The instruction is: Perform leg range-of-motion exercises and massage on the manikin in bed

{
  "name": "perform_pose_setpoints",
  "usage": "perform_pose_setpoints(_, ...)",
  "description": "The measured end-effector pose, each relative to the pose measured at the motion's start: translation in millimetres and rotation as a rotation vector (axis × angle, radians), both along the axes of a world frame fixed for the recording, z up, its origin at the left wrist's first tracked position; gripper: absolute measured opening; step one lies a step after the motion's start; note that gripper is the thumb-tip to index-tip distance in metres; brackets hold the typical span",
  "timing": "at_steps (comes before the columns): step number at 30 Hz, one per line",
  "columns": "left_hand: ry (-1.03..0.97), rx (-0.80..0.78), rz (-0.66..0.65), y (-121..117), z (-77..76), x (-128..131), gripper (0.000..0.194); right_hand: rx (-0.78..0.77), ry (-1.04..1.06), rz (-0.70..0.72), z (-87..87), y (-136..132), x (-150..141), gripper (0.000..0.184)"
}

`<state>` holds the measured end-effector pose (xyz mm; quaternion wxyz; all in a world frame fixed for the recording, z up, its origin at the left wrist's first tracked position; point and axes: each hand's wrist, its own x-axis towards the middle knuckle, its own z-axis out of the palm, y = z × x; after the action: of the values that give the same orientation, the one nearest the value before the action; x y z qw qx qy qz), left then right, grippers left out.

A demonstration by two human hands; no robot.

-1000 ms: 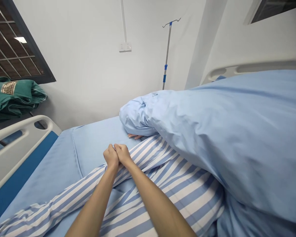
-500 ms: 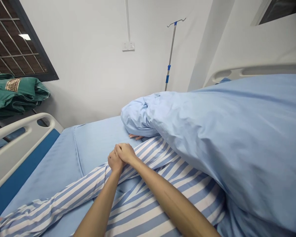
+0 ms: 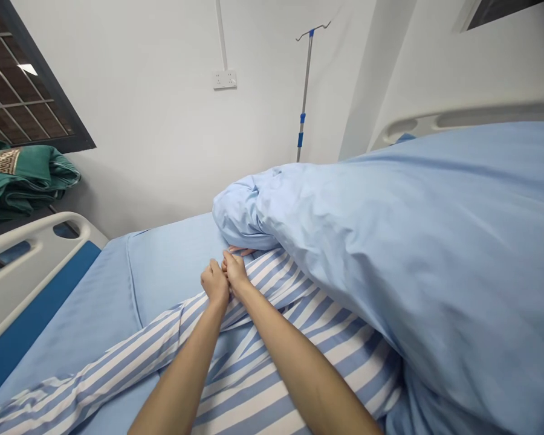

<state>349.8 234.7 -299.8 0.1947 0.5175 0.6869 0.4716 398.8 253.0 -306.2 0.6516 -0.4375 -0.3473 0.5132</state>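
Note:
Just above the blue-and-white striped clothing of a person lying on the bed, my left hand is curled into a fist. Beside it, touching or nearly so, my right hand is also closed, its fingers folded in. Nothing shows between the fingers of either hand, though the palms are turned away. A striped limb stretches beneath both fists, from lower left toward the quilt. Part of the lying person's hand peeks out under the edge of the light blue quilt, just beyond my right hand.
A light blue sheet covers the mattress. Bed rails or end boards stand left and right. Behind the bed are a drip stand and a wall socket. Folded green cloth lies beneath a barred window.
My right hand has come off the back of my left hand. Both are now fists side by side. The view has shifted slightly to the right.

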Motion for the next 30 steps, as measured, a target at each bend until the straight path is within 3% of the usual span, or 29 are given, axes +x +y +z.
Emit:
perform_pose_setpoints(2, 0.097, -0.033, -0.016, -4, -4.8, 5, 0.045, -0.015, 0.086, -0.024, -0.8, 2, 2, 0.034)
perform_pose_setpoints(5, 0.199, -0.097, -0.021, -8, -7.6, 6, 0.045, 0.024, -0.021, -0.097, -0.6, 3, 3, 0.033)
perform_pose_setpoints(8, 0.253, -0.150, -0.018, -9, -5.8, 5, 0.046, 0.014, -0.398, -0.145, 7.4, 1, 8, 0.034)
perform_pose_setpoints(11, 0.294, -0.166, -0.043, -8, -4.6, 6, 0.045, 0.105, -0.862, -0.074, 18.0, -4, 20, 0.037)
perform_pose_setpoints(14, 0.290, -0.171, -0.054, -8, -5.6, 7, 0.047, 0.221, -1.060, -0.012, 17.2, -8, 32, 0.039)
perform_pose_setpoints(21, 0.172, -0.120, -0.079, 1, -5.0, 10, 0.048, 0.219, -0.890, -0.033, -5.5, -3, 38, 0.041)
perform_pose_setpoints(27, -0.085, -0.056, -0.014, 27, 8.3, 44, 0.042, 0.122, -0.434, -0.091, -6.1, 18, 50, 0.037)
perform_pose_setpoints(30, -0.102, -0.030, -0.027, 28, 3.0, 54, 0.041, 0.052, -0.456, -0.111, -1.5, 18, 55, 0.035)
